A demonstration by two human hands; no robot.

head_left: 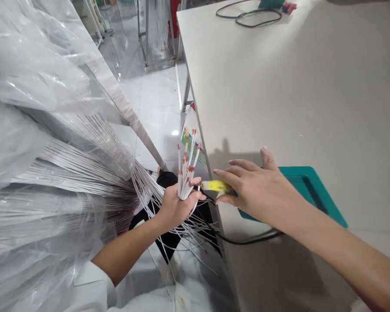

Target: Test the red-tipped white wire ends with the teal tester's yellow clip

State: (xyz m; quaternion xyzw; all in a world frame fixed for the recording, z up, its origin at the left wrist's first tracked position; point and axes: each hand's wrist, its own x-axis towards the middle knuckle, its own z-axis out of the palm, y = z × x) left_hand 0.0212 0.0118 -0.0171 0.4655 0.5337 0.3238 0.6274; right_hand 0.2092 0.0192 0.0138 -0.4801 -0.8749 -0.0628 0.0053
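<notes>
My left hand (178, 204) is closed around a bundle of white wires (183, 186), whose ends stand upward and show copper-coloured tips. One wire end pokes out beside the left thumb. From the right, my right hand (247, 184) reaches over the table edge. Its thumb and index finger are closed about a small yellow tool (216, 186), blurred, whose rear part is hidden by the fingers. The yellow tip points left and is close to that single wire end; contact cannot be made out. The other right fingers are stretched out.
Many long white wires (84, 173) under clear plastic (35, 86) hang on the left. A teal tray (312, 186) lies on the white table (295, 95) beneath my right forearm. A black cable (247, 240) runs over the table edge. Another cable (260, 21) lies farther back.
</notes>
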